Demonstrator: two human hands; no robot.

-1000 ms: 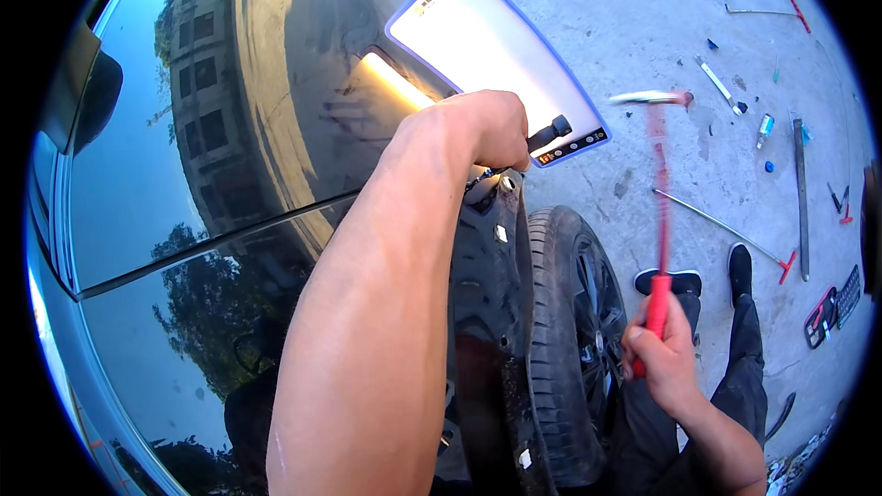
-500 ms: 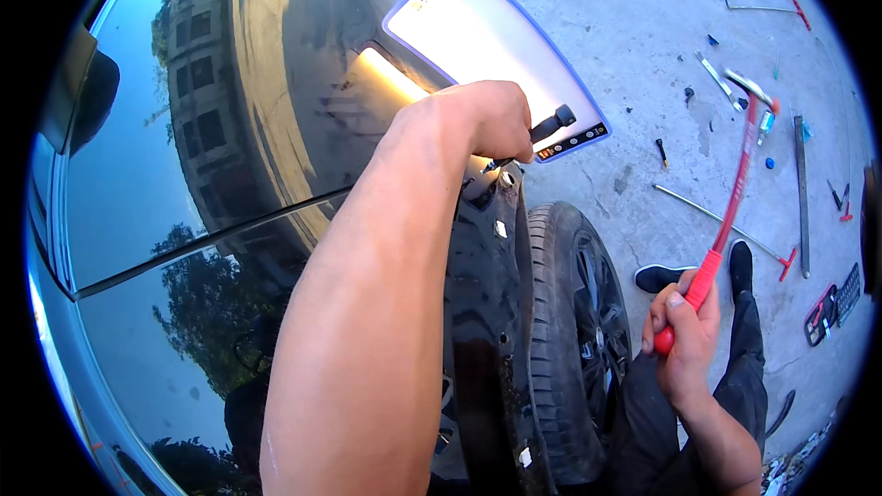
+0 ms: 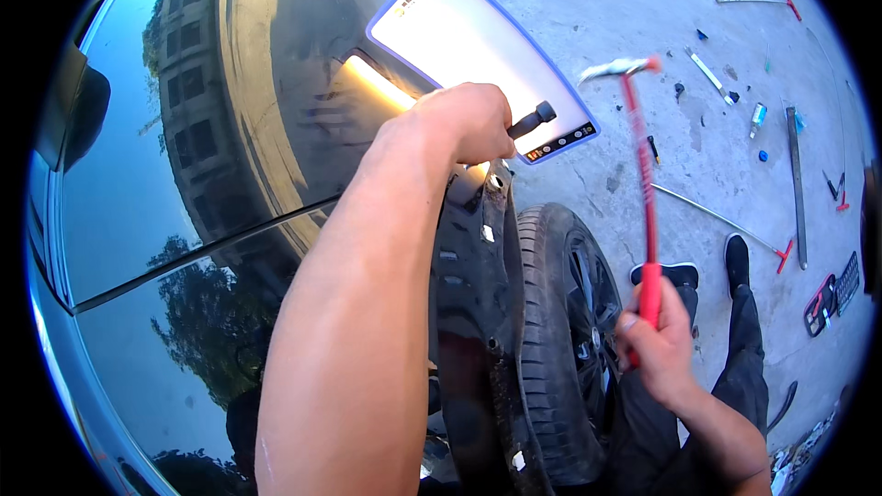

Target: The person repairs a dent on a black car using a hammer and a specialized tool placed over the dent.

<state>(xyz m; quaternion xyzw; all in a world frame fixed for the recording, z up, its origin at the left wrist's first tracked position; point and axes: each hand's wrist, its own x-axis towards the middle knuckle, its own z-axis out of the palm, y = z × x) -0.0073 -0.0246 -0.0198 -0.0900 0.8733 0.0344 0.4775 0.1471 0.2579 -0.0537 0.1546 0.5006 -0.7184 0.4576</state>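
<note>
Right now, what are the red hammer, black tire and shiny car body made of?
The hammer's head looks like metal, silvery and shiny, though blurred; its grip could be rubber or plastic, smooth-looking, solid red. The tire seems rubber: dull black, with grooves. The car body is probably painted metal, glossy enough to mirror its surroundings, but paint could hide plastic.

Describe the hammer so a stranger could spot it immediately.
Start at the car wheel, low in the picture's middle. Just right of it, the right hand grips a red hammer. Unlike the red-handled rods lying on the ground, it is held up, metal head topmost.
</note>
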